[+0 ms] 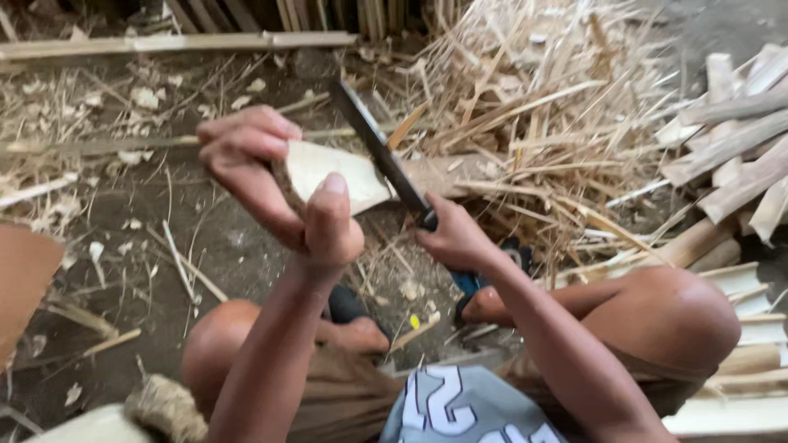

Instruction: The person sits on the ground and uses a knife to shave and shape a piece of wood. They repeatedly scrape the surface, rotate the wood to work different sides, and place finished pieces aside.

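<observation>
My left hand (275, 184) grips a pale, flat piece of split wood (336, 174), thumb up on its near face and fingers curled over its far edge. My right hand (455, 238) is closed around the handle of a long dark knife (377, 148). The blade slants up and to the left, and its edge rests against the right side of the wood piece. Both hands are held above my knees, over the dirt floor.
A big heap of thin pale slivers and shavings (542, 107) lies to the right. Thicker split wood pieces (739, 156) are stacked at the far right. A long slat (176, 43) lies across the back. Chips litter the dirt floor (139, 246).
</observation>
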